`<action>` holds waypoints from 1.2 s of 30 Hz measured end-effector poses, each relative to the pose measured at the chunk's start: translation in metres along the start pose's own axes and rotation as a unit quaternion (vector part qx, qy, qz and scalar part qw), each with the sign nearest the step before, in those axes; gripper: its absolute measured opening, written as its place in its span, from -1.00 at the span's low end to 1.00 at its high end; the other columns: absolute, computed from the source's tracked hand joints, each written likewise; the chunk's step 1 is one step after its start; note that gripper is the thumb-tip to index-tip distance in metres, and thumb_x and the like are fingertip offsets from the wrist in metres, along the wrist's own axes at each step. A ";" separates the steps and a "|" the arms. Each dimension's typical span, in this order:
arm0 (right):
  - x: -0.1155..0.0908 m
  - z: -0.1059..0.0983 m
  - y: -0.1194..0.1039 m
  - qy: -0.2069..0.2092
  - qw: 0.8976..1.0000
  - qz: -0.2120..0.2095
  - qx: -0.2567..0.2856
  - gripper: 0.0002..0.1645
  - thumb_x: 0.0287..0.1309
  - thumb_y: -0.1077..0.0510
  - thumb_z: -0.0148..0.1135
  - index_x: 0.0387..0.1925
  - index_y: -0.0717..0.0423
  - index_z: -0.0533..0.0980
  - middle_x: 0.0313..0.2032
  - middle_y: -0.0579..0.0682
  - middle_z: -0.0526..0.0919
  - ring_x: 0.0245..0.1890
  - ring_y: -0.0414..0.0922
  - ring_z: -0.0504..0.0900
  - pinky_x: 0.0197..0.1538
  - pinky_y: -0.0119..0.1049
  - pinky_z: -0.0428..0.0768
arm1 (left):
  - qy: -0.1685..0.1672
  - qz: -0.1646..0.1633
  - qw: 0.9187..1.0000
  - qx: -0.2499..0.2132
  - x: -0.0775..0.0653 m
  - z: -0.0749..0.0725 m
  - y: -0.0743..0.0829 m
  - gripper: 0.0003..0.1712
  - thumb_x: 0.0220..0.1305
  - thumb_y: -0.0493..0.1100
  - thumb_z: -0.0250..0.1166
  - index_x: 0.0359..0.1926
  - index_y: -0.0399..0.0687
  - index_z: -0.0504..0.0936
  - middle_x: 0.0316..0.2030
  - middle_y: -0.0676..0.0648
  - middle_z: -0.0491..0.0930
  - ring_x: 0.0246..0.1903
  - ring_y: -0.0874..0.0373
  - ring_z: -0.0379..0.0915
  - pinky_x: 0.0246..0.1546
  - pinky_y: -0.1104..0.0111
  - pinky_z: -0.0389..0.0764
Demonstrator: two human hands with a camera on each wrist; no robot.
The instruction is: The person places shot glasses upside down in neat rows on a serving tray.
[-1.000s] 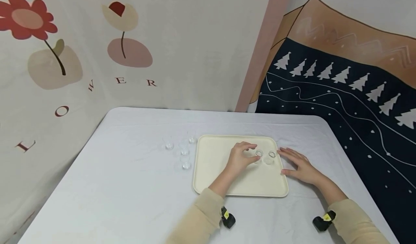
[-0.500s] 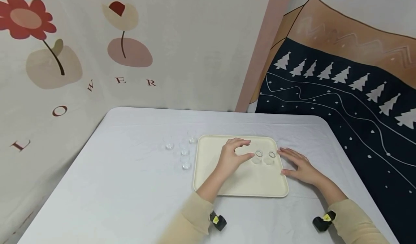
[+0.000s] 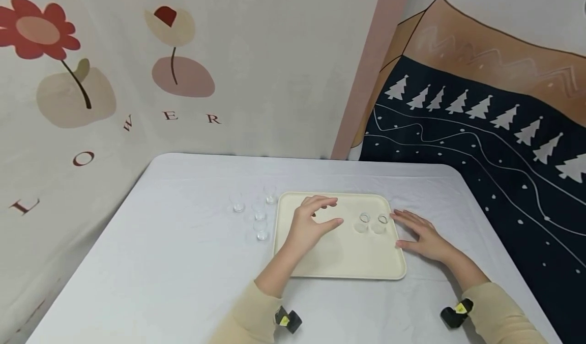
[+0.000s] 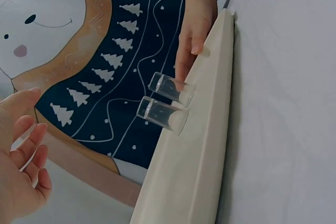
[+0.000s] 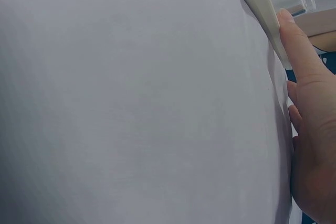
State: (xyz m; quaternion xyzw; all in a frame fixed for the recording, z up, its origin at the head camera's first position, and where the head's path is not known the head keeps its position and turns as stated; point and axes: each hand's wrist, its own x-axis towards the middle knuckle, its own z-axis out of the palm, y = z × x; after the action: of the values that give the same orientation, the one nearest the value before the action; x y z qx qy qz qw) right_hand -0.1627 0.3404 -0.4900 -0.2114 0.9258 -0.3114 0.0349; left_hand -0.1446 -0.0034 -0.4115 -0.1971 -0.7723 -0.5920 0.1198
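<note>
Two small clear glasses stand upright side by side on the right part of a cream tray point(image 3: 339, 262): a left glass point(image 3: 361, 225) and a right glass point(image 3: 379, 225). My left hand point(image 3: 305, 227) hovers over the tray's left half, thumb and fingers spread apart with nothing between them. The left wrist view shows that hand point(image 4: 21, 156) well away from the nearer glass point(image 4: 164, 115) and the farther glass point(image 4: 173, 88). At the tray's right edge rests my right hand point(image 3: 423, 237), fingers extended. Its thumb touches the rim in the right wrist view.
Several more clear glasses, among them a front glass point(image 3: 262, 232) and a far-left glass point(image 3: 238, 205), stand on the white tablecloth point(image 3: 174, 262) left of the tray. Patterned curtains point(image 3: 274, 69) hang behind the table.
My left hand has drawn back leftward from the left glass on the tray, leaving it standing beside the other one. My right hand has stayed at the tray's edge.
</note>
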 end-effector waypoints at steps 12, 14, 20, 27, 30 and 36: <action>-0.001 0.000 -0.001 0.007 1.000 -0.005 -0.010 -0.13 0.01 -0.07 0.40 0.35 -0.02 0.30 0.36 0.25 0.21 0.35 0.32 0.03 0.21 0.40 -0.12 | 0.015 0.008 0.999 0.050 -0.020 -0.055 -0.011 -0.52 -0.07 -0.23 0.54 -0.03 -0.06 0.68 -0.15 0.12 0.64 -0.11 0.14 0.45 -0.22 0.12 0.41; -0.001 0.000 -0.002 0.008 1.000 -0.007 -0.009 -0.14 0.02 -0.06 0.40 0.35 -0.01 0.30 0.35 0.25 0.21 0.34 0.32 0.03 0.21 0.40 -0.12 | 0.017 0.008 0.998 0.060 -0.023 -0.065 -0.014 -0.51 -0.08 -0.24 0.54 -0.03 -0.08 0.67 -0.14 0.10 0.64 -0.11 0.13 0.44 -0.23 0.10 0.41; -0.001 0.000 -0.002 0.004 1.000 -0.005 -0.006 -0.14 0.02 -0.05 0.41 0.34 0.02 0.31 0.35 0.25 0.21 0.35 0.33 0.02 0.21 0.40 -0.13 | 0.027 -0.004 0.996 0.087 -0.034 -0.092 -0.024 -0.49 -0.12 -0.29 0.56 -0.04 -0.13 0.67 -0.09 0.01 0.63 -0.11 0.09 0.44 -0.22 0.00 0.42; 0.000 0.000 0.000 0.008 1.000 -0.006 -0.007 -0.13 0.02 -0.05 0.41 0.35 0.00 0.30 0.35 0.26 0.21 0.34 0.34 0.03 0.20 0.42 -0.12 | 0.031 -0.010 0.992 0.125 -0.045 -0.119 -0.040 -0.47 -0.15 -0.31 0.56 -0.04 -0.14 0.67 -0.05 -0.04 0.62 -0.09 0.03 0.44 -0.21 0.04 0.44; 0.000 0.001 0.001 0.005 1.000 -0.001 -0.007 -0.12 0.01 -0.07 0.41 0.35 -0.01 0.30 0.36 0.25 0.21 0.35 0.32 0.02 0.21 0.41 -0.13 | 0.025 -0.021 0.991 0.133 -0.049 -0.127 -0.046 -0.45 -0.14 -0.30 0.56 -0.02 -0.15 0.66 -0.03 -0.05 0.61 -0.04 0.04 0.41 -0.18 0.02 0.44; 0.000 0.002 0.002 -0.001 1.000 0.002 -0.007 -0.12 0.02 -0.08 0.41 0.36 -0.01 0.29 0.36 0.24 0.19 0.35 0.32 0.01 0.22 0.40 -0.13 | 0.000 -0.051 0.990 0.130 -0.056 -0.138 -0.059 -0.43 -0.12 -0.27 0.56 0.02 -0.18 0.63 -0.01 -0.06 0.60 -0.02 0.01 0.41 -0.12 -0.02 0.40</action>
State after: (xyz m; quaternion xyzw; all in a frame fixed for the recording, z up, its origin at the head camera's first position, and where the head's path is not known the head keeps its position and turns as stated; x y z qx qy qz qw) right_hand -0.1635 0.3412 -0.4928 -0.2102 0.9283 -0.3048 0.0352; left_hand -0.1275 -0.1581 -0.4486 -0.1402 -0.8518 -0.4916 0.1147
